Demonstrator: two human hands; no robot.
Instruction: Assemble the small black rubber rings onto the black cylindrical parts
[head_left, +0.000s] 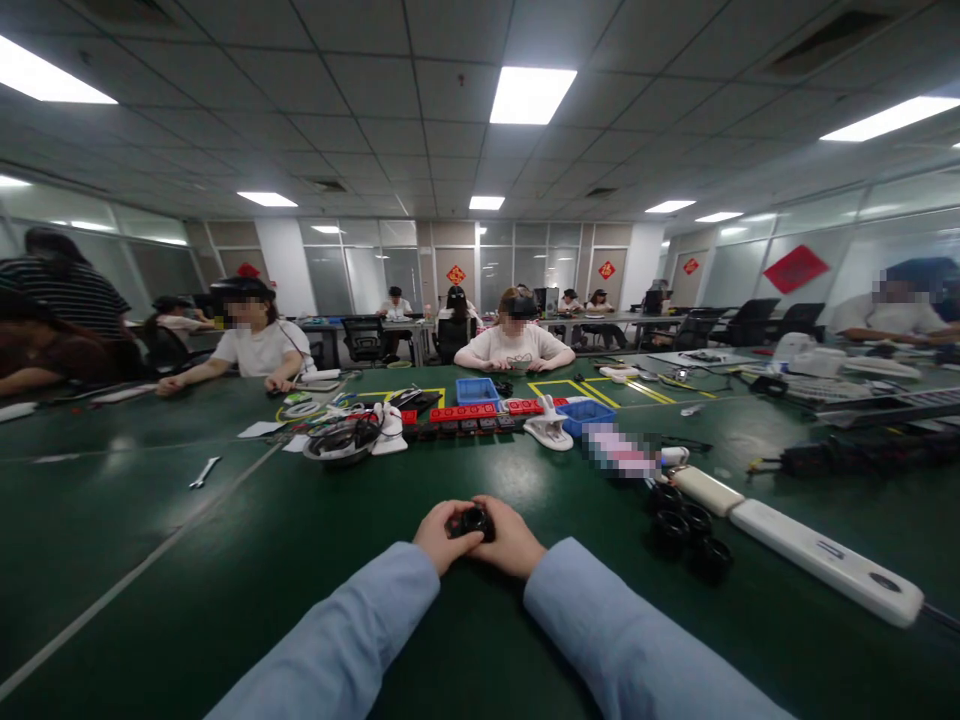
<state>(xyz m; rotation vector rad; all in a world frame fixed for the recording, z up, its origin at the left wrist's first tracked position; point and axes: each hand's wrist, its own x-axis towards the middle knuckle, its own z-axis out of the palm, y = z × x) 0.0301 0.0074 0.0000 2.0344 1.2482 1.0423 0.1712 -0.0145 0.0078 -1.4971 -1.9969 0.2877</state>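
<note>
Both my hands meet just above the green table, around a small black round part with a dark opening (474, 520). My left hand (441, 537) wraps its left side, the thumb lying across the front. From the right, my right hand (514, 540) closes on the same part, with its fingers partly hidden behind it. What exactly the part is I cannot make out; it resembles the black ring-shaped pieces (690, 530) grouped to the right of my hands.
A long white device (825, 548) lies at right on the green table (300, 590). Ahead are blue bins (478, 391), a red-and-black strip (472, 420), white clamps (549, 428) and a bowl of cables (341, 440). A wrench (204, 472) lies left. People sit across the table.
</note>
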